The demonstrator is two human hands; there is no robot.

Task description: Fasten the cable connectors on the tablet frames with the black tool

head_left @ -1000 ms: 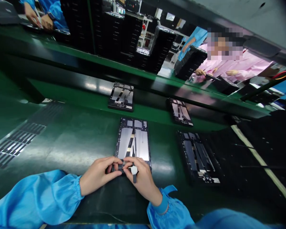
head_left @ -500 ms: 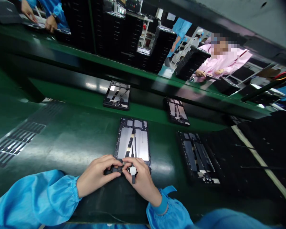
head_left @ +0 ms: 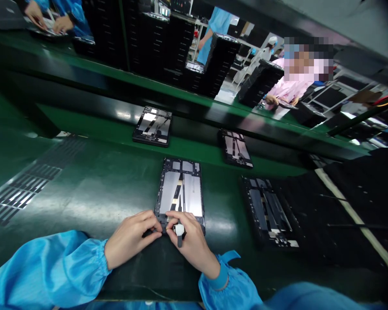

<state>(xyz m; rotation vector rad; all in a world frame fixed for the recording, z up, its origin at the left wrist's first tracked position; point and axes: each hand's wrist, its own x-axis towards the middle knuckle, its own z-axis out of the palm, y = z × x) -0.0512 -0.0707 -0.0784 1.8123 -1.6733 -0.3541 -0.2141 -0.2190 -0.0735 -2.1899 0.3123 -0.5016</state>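
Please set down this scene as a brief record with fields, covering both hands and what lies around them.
Left hand: fingertips at the lower-left corner of the open device
Right hand: over the lower edge; a small white-and-dark item appears held in its fingers
Open device: flat on the green bench, silvery panels showing
Similar devices: far-left unit, far-right unit, near-right unit
Background: black stacks; a co-worker in pink
Unclear: contact under the right fingers
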